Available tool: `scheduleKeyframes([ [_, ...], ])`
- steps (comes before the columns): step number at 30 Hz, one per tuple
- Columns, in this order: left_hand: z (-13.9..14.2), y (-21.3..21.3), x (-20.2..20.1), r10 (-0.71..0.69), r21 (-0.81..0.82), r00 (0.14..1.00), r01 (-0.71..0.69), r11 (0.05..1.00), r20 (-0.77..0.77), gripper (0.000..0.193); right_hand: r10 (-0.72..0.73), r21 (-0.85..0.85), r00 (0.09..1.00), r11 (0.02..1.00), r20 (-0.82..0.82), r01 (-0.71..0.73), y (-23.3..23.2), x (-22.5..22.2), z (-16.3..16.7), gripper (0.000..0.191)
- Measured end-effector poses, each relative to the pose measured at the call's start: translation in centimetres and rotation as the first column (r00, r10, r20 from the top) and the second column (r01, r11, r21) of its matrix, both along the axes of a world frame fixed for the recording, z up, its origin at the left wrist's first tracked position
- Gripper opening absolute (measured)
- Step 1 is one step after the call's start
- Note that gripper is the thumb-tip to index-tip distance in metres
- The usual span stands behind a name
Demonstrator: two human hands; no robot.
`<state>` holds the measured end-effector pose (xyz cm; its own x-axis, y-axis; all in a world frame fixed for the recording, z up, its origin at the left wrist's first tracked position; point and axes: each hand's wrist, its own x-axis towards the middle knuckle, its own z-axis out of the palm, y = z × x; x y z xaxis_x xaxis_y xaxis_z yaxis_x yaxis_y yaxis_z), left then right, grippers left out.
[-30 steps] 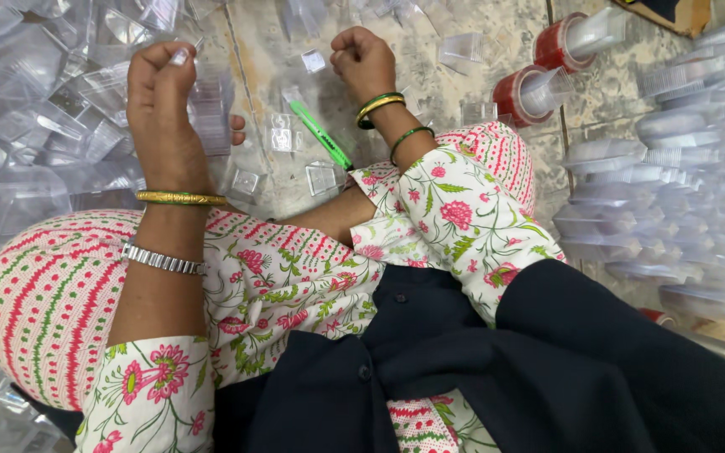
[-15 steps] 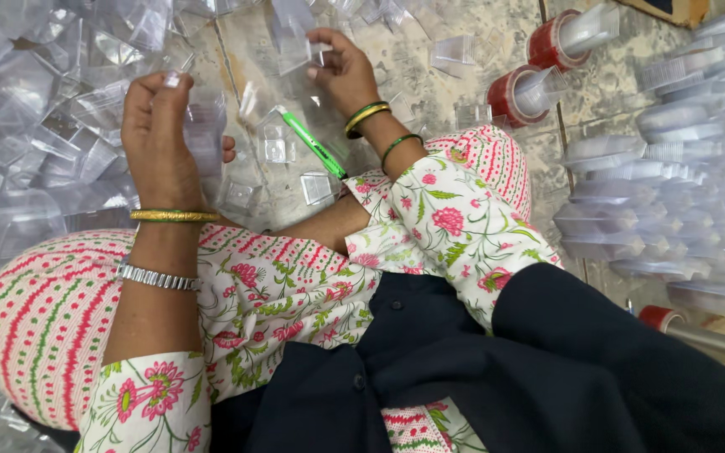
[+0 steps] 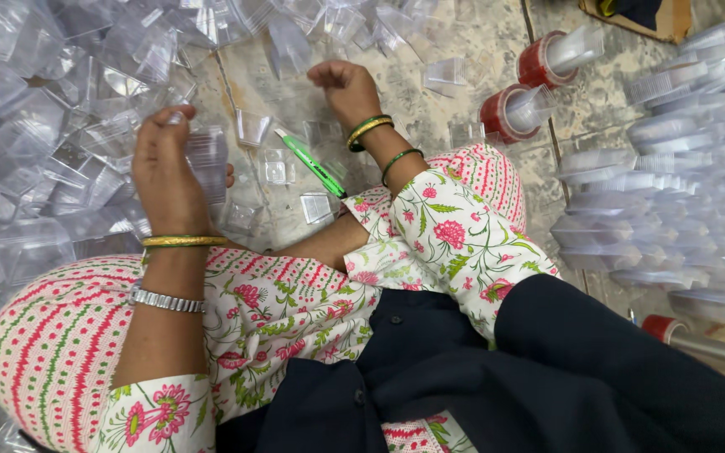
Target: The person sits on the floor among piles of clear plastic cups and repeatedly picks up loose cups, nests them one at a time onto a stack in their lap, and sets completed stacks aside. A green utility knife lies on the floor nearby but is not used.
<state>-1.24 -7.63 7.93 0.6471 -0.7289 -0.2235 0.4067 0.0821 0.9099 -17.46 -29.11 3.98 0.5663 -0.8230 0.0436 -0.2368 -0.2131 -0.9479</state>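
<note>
I sit on a stone floor with my knees drawn up. My left hand grips a stack of clear plastic cups held upright above my left knee. Farther out, my right hand has its fingers curled over the floor among loose clear plastic cups; whether it holds one is hidden. A green utility knife lies on the floor just left of my right wrist.
A big heap of clear plastic containers fills the left. Stacked clear lids lie at the right. Two red tape rolls with cups stuck in them stand at the upper right. A steel bottle lies low right.
My left hand has come down and nearer with the cup stack. My right hand has drawn back a little toward me over the loose cups.
</note>
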Motion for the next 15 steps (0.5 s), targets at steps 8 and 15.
scheduleKeyframes([
  [8, -1.0, -0.3, 0.4, -0.034, 0.024, 0.999, 0.035, 0.999, -0.038, 0.021, -0.083, -0.701, 0.868, 0.631, -0.489, -0.334, -0.5, 4.6, 4.2, 0.069],
  [15, -1.2, -0.4, 0.4, -0.107, 0.042, 0.938, 0.098, 0.994, 0.329, 0.016, -0.087, -0.579, 0.831, 0.757, -0.55, -0.304, 1.3, 1.8, 4.9, 0.045],
])
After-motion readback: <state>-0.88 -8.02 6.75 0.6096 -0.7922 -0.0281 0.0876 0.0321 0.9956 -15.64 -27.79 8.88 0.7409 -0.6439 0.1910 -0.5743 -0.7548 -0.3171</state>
